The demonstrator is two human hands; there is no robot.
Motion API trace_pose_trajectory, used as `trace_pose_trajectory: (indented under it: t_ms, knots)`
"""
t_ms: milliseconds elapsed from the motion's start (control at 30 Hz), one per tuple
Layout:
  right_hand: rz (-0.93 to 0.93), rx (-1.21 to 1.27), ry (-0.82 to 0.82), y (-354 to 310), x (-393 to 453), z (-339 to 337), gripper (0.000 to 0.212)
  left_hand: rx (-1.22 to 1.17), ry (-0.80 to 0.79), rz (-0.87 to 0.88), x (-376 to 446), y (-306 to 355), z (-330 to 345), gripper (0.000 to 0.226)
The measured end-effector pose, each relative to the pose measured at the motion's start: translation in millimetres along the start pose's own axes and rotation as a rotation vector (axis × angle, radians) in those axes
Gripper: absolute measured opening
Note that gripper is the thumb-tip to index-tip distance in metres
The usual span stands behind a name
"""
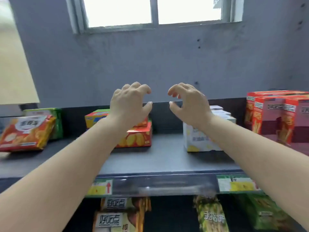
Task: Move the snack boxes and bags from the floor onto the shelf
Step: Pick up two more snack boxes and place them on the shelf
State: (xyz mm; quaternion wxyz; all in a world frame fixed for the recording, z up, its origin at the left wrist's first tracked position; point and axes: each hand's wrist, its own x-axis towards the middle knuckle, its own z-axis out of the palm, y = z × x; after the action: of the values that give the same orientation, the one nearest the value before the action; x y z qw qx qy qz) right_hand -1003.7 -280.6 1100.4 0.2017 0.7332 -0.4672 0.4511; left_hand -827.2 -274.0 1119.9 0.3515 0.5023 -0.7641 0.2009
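Nearest you, below the front lip of the shelf [160, 166], a lower tier already holds bags [211, 215] and boxes, so that level looks stocked as far as you can see it. Both your hands hover above the middle of the shelf, holding nothing: the left hand [129, 106] and the right hand [188, 104] each have the fingers curled loosely like claws, thumbs toward each other, with a gap between them. Along the shelf, an orange bag [26, 133] lies at the left end with a green bag [55, 121] behind it; a red box [138, 138] with a yellow box [95, 120] stacked on it sits left of centre, partly under your left wrist; white boxes [200, 139] stand right of centre under your right wrist; tall red boxes [274, 118] fill the right end. So a good part of the job appears done, but the floor is out of view and you cannot tell how many items remain there. Your open room is the bare strip between the red box and the white boxes, running to the back rail, and the gap between the orange bag and the red box. Beyond stands the grey wall [150, 64], so nothing can be pushed past the rear edge.
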Motion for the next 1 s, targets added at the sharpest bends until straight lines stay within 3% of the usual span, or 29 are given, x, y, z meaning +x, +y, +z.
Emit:
trace_pose_trajectory:
  t_ms: [233,500,833,1000]
  knots:
    - [-0.272,0.245,-0.252,-209.2,18.0,111.4,0.030,0.315,-0.116,-0.336,-118.8,-173.4,-93.7,0.038]
    - [-0.535,0.390,-0.512,-427.5,-50.4,212.0,0.033,0.544,-0.304,-0.696,-301.7,-308.0,-191.0,0.035]
    - [-0.790,0.479,-0.860,-596.2,-165.3,325.2,0.035,0.594,-0.476,-1.130,-506.6,-396.7,-225.1,0.035]
    - [-0.799,0.551,-1.053,-658.9,-209.5,398.0,0.034,0.570,-0.560,-1.341,-580.4,-448.0,-222.2,0.035]
